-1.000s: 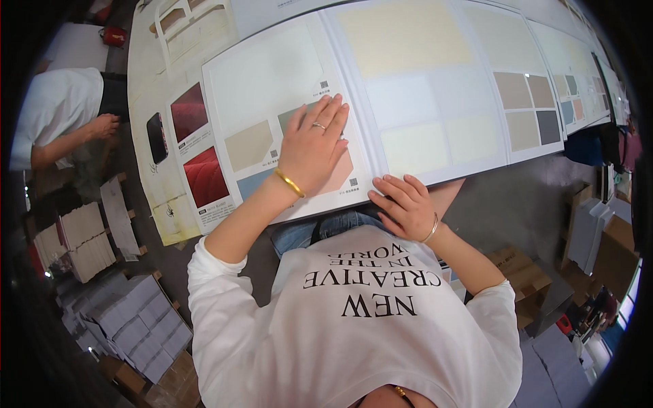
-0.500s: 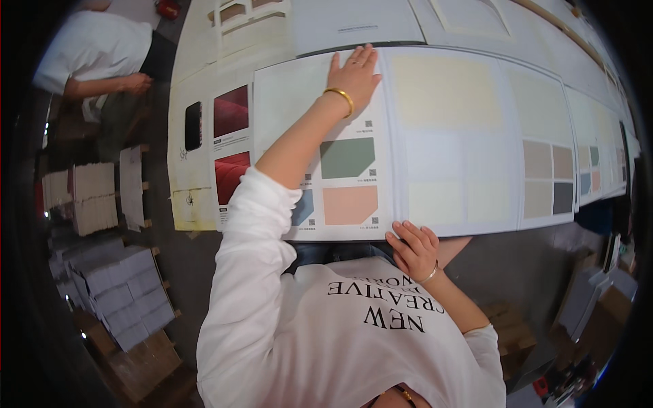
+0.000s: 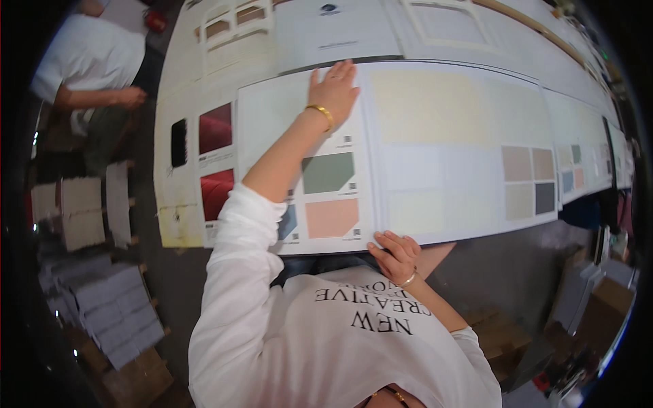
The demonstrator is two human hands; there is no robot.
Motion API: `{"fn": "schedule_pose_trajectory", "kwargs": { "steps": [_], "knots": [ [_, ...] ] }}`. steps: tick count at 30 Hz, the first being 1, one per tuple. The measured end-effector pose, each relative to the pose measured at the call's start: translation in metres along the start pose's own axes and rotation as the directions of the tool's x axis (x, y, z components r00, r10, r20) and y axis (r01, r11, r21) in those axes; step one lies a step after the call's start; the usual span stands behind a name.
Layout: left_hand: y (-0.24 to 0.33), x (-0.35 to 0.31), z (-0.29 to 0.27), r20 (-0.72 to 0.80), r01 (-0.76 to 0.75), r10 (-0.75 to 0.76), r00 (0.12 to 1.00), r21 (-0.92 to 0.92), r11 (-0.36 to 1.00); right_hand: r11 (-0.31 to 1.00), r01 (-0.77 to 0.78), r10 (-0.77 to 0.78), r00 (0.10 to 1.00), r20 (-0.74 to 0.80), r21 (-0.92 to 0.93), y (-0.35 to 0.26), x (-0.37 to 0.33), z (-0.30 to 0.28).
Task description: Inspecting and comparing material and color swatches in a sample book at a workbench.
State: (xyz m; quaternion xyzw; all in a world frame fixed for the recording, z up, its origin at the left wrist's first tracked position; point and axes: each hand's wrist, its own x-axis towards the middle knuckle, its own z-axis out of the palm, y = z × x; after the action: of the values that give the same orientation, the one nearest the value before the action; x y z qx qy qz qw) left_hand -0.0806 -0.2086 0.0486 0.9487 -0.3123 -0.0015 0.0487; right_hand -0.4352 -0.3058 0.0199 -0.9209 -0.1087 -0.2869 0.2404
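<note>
Pictured with the left hand [image 3: 335,88] spread palm-down, fingers extended, on the left page [image 3: 269,115] of an unfolded sample book [image 3: 394,149], fingertips at the upper edge near the fold; wearing a gold bangle [image 3: 320,116] on that wrist. Shown too with the right hand [image 3: 396,257] at the book's lower edge, fingers bent over the rim beside the fold, but too hidden underneath to tell whether gripping. Ringed at that wrist by a silver bracelet [image 3: 409,277]. Printed on the left page below the hand: a green swatch [image 3: 329,173], a pink swatch [image 3: 332,217] and, partly behind the sleeve [image 3: 248,228], a blue swatch [image 3: 288,222]. Laid out across the fold: pale panels [image 3: 426,102], then beige swatches [image 3: 518,164] and a dark swatch [image 3: 545,198]. Spread left of the book on the bench [image 3: 180,194]: two red pictures [image 3: 216,129] and a black phone [image 3: 179,143]. Seen beyond, at upper left, beside a co-worker in white [image 3: 102,54]; farther down, above stacked paper [image 3: 109,306]; at lower right, near cardboard boxes [image 3: 605,313].
</note>
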Motion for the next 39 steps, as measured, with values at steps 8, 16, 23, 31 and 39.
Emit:
{"fn": "schedule_pose_trajectory", "kwargs": {
  "steps": [8,16,23,31,39],
  "knots": [
    [0.003,0.023,-0.031,0.094,-0.033,0.039,0.995,-0.068,0.997,0.980,-0.102,0.077,0.986,0.147,0.171,-0.004,0.006,-0.025],
    [0.041,0.126,-0.019,-0.180,-0.097,0.048,0.982,-0.271,0.958,0.955,-0.278,0.259,0.952,-0.160,-0.107,0.047,0.016,-0.065],
    [0.105,0.212,-0.001,0.005,-0.132,0.135,0.991,-0.178,0.975,0.902,-0.369,0.349,0.929,-0.123,-0.226,0.072,-0.002,-0.066],
    [0.144,0.272,0.010,0.244,-0.041,0.037,0.969,0.010,0.999,0.895,-0.360,0.326,0.931,-0.163,-0.262,0.070,-0.001,-0.062],
    [0.151,0.282,0.015,0.297,-0.018,0.006,0.955,0.037,0.999,0.906,-0.340,0.305,0.938,-0.167,-0.252,0.069,-0.001,-0.059]
  ]
}}
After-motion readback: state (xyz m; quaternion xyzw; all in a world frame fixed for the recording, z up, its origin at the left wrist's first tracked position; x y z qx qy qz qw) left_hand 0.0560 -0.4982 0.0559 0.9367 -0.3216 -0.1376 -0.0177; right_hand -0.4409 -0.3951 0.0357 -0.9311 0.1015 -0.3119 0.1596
